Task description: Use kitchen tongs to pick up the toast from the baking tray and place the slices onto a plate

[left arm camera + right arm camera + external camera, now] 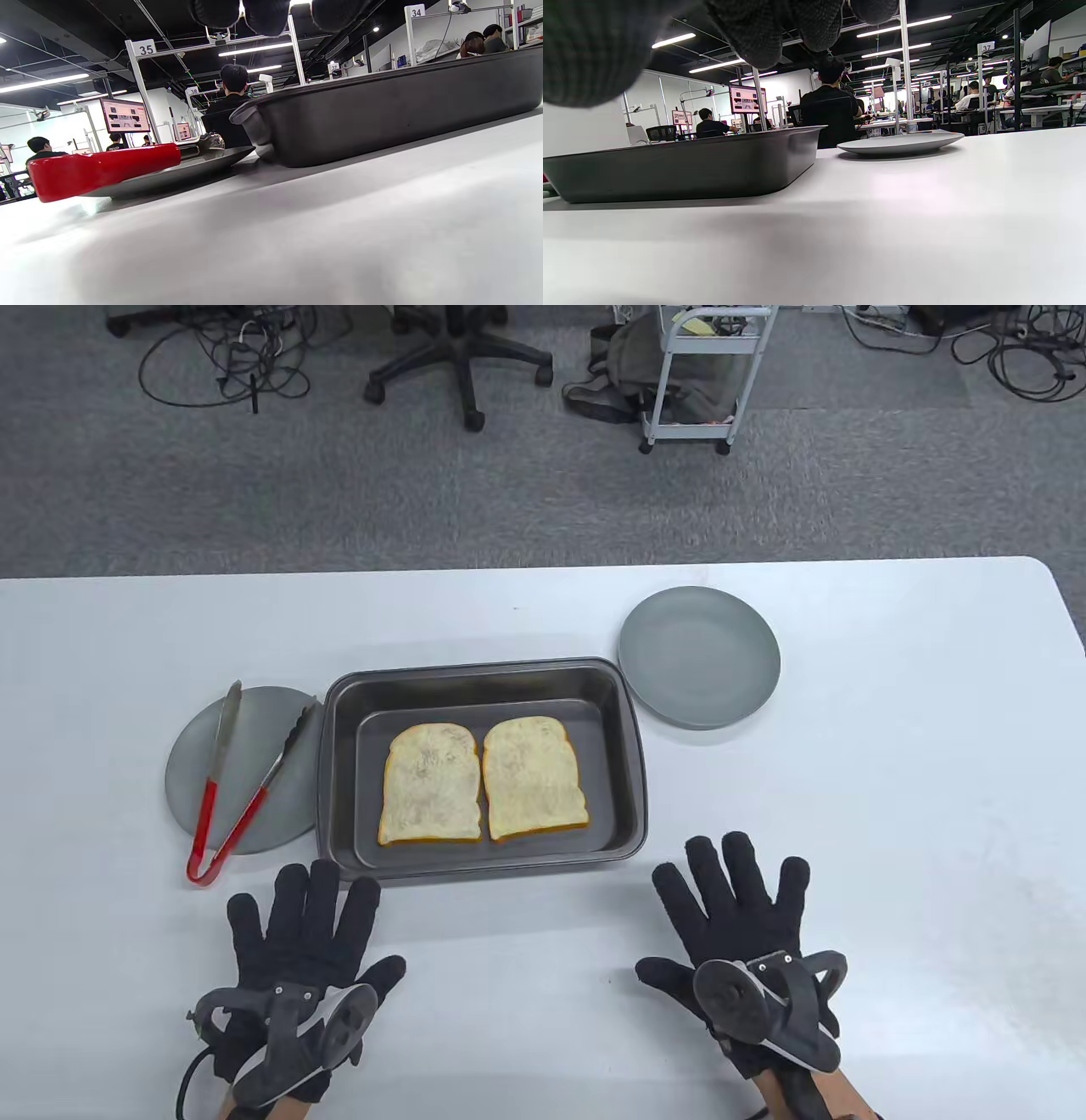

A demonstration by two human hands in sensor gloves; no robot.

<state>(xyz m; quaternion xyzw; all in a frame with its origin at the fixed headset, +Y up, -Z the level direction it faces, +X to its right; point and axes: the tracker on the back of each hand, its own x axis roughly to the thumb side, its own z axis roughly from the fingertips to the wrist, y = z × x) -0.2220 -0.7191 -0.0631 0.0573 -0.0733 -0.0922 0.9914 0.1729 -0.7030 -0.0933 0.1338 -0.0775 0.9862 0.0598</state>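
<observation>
Two slices of toast lie side by side in a dark baking tray at the table's middle. Red-handled metal tongs rest on a grey plate left of the tray; the red handle and tray wall show in the left wrist view. A second grey plate sits bare at the tray's far right, also the plate in the right wrist view. My left hand lies flat near the tray's front left corner, holding nothing. My right hand lies flat at the front right, fingers spread.
The table's far edge borders grey carpet with an office chair and a white cart. The tray's side wall stands left of my right hand. People sit at desks in the background.
</observation>
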